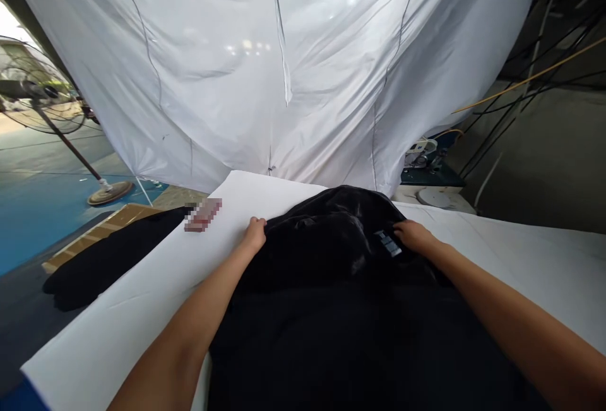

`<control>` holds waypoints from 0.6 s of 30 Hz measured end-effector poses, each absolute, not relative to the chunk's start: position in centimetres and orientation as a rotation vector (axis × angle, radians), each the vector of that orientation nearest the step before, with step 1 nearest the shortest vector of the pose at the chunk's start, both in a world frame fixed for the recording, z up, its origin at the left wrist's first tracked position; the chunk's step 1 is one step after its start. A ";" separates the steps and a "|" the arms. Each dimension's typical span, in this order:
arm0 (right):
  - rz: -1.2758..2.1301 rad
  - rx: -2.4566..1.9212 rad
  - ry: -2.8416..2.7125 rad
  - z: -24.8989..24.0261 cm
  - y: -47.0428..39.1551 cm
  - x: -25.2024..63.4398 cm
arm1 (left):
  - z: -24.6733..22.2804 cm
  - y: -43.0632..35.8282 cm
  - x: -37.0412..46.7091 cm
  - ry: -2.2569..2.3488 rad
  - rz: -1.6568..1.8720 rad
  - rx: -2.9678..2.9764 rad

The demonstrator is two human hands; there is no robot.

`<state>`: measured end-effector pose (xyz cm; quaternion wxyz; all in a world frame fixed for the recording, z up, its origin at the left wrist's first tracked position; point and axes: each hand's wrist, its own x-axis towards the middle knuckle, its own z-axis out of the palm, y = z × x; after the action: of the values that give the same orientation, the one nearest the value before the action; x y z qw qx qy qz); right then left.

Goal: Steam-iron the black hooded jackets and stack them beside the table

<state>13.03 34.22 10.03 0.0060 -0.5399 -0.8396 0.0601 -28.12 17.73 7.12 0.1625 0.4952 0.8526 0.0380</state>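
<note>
Head view: black cloth (331, 250) lies spread over the white desk (284, 195). At its ten o'clock, the left hand (256, 234) has its fingers narrowed on the edge; at two o'clock, the right hand's (416, 236) fingers pinch the fabric beside a printed label (389, 244). A white sheet (213, 83) hangs at twelve, a fan (45, 98) stands at ten.

Over my feed I see a bare left hand (256, 234) and bare right hand (416, 237), wrists (438, 252) and forearms (497, 291) uncovered, either side of the black cloth (326, 250).
</note>
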 end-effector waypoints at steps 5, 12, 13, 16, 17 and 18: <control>0.164 -1.524 -2.704 9.7 41.0 4.1 | 3.8 22.5 -31.6 2.484 -0.015 1.158; 0.340 -1.954 -2.717 6.5 45.2 -4.4 | 2.0 24.6 -32.6 2.364 -0.207 1.364; 0.379 -2.013 -2.697 6.3 45.1 -4.5 | 2.1 24.6 -32.5 2.356 -0.211 1.383; 0.388 -2.073 -2.630 6.9 43.8 -3.3 | 3.4 24.1 -31.8 2.360 -0.207 1.440; 0.365 -2.077 -2.567 7.7 43.1 -2.5 | 4.4 23.8 -31.5 2.388 -0.186 1.464; 0.323 -2.053 -2.488 8.9 42.2 -1.5 | 5.8 23.4 -31.1 2.449 -0.139 1.499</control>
<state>-1.48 42.19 8.86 -0.0502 -0.6325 -0.7665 0.0996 -31.09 23.35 5.80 0.1331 0.5169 0.8443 -0.0478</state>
